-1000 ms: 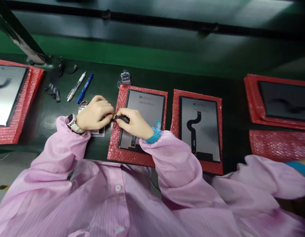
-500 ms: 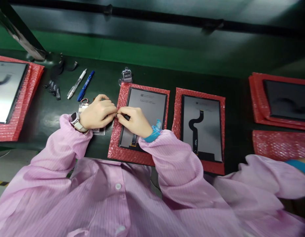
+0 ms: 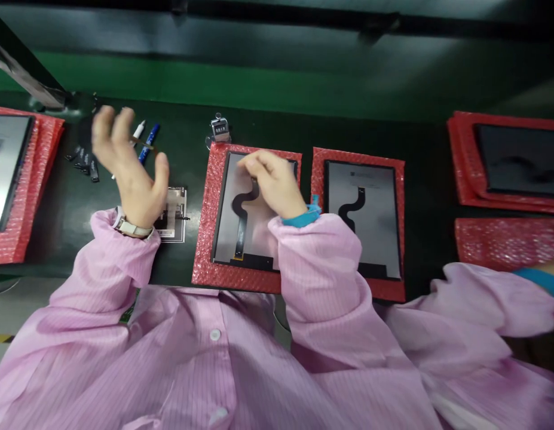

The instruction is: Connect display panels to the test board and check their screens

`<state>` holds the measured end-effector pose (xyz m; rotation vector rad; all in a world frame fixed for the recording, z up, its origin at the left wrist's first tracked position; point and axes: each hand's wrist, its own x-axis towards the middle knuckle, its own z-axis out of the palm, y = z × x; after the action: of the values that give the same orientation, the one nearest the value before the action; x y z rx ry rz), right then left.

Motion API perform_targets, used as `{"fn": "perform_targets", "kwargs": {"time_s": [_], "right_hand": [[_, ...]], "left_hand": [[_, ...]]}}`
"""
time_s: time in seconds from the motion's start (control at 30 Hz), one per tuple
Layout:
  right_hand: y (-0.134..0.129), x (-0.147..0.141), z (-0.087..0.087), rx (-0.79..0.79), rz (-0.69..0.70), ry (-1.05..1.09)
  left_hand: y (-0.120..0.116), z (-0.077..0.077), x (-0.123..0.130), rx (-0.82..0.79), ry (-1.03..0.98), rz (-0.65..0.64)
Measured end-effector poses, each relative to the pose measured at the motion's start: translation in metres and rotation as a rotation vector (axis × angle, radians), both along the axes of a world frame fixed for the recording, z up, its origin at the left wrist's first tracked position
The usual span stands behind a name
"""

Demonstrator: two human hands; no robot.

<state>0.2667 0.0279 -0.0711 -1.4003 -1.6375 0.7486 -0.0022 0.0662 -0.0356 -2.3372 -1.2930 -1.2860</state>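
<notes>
My right hand (image 3: 279, 185) is closed over the upper part of a display panel (image 3: 223, 233), its fingertips pinched at the top end of a black flex cable (image 3: 241, 224). The cable curves down the panel's grey back; its upper tip is hidden by my fingers. My left hand (image 3: 133, 170) is raised left of the panel, blurred, with its fingers apart. A thin brownish strip (image 3: 143, 143) shows beside those fingers; whether it touches them I cannot tell. Below the left hand lies a flat printed piece (image 3: 178, 218) with a pale border.
Red bubble wrap (image 3: 205, 251) lies under the panel. A second panel (image 3: 384, 227) with a flex cable is to the right. A tally counter (image 3: 220, 128), a blue marker (image 3: 149, 143), a white pen (image 3: 139, 129) and loose flex cables (image 3: 85, 162) lie behind. A co-worker's sleeve (image 3: 483, 304) reaches in at right.
My left hand has come away from my right, moving left and up, its fingers spreading. My right hand has shifted up and right to the cable's top end. The view has tilted slightly.
</notes>
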Motion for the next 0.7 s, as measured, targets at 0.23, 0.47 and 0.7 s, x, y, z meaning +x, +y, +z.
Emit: {"fn": "perform_targets", "kwargs": {"time_s": [0.23,0.47,0.7], "right_hand": [[0.022,0.043,-0.035,0.001,-0.401,-0.517],[0.031,0.033,-0.021,-0.109,-0.352,-0.574],[0.018,0.032,0.006,0.117,-0.341,-0.237]], "left_hand": [[-0.080,-0.002,0.034,-0.296,0.206,-0.376],[-0.149,-0.040,0.045,-0.450,0.407,-0.433],[-0.140,-0.036,0.033,-0.581,0.128,-0.316]]}}
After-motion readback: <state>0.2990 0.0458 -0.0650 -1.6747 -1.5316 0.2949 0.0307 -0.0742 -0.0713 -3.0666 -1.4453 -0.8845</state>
